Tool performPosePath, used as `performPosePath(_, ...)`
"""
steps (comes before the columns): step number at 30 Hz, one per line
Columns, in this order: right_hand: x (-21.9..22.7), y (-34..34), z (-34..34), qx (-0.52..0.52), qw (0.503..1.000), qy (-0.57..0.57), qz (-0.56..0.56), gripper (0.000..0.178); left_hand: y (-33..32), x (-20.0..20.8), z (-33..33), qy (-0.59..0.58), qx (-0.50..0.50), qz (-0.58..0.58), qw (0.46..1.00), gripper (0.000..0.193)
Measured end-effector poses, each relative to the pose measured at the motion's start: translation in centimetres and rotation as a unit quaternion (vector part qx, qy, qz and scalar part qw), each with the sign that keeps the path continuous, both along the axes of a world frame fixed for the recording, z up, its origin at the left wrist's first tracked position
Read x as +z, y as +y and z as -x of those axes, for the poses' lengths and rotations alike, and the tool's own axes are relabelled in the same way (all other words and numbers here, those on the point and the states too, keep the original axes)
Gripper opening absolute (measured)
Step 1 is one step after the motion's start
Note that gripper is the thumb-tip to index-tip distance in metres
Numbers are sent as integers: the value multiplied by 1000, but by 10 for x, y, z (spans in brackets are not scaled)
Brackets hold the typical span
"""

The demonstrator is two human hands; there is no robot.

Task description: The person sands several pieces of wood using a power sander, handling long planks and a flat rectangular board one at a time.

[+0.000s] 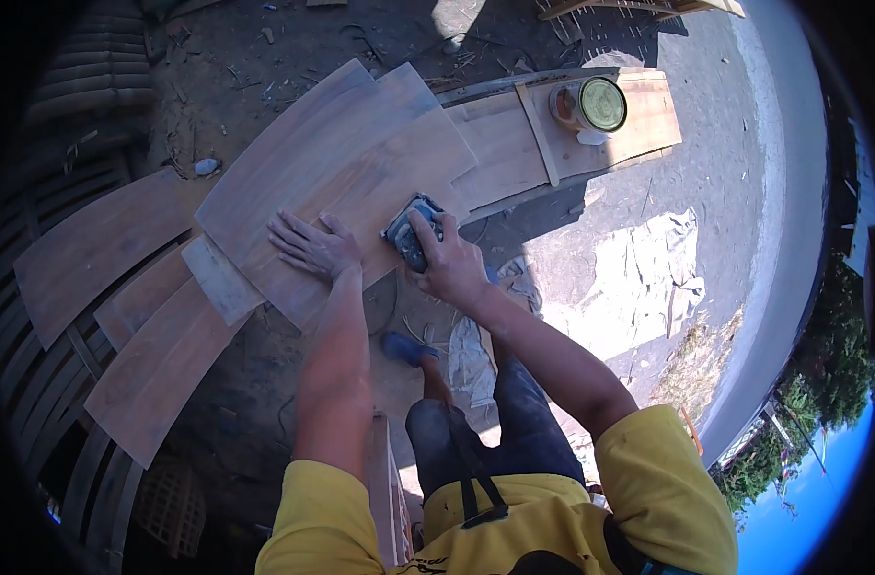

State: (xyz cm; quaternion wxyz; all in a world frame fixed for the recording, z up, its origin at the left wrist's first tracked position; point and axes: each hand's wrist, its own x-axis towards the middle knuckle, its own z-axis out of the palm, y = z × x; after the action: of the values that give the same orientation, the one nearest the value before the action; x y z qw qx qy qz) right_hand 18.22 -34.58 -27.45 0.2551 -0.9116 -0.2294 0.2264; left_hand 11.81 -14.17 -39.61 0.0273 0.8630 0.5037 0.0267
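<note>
A wide wooden panel (308, 158) with stepped edges lies across the work surface in front of me. My left hand (315, 245) rests flat on it near its close edge, fingers spread and holding nothing. My right hand (453, 265) is wrapped around a dark palm sander (406, 251), which sits against the panel close to its right edge. The sander's underside is hidden against the wood. Just left of the panel's near corner lies a pale, whitish board (221, 278).
A lidded can (591, 103) stands on the long wooden bench (648, 110) to the right, beside a thin wooden strip (536, 134). More wooden panels (97, 251) rest on slats at left. A white cloth (645, 268) lies on the ground at right, with a road beyond.
</note>
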Motion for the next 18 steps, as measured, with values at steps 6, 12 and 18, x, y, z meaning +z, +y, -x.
performPosePath(6,-2,-16,-10,-147,988,-50,5,89,3,0,-3,1,9,-1,1000,83)
performPosePath(12,-7,-17,45,-39,999,-14,-18,97,3,-8,2,-26,5,-6,1000,83)
performPosePath(18,-20,-40,36,-103,979,-149,-98,89,19,-9,14,-17,-14,-48,999,83)
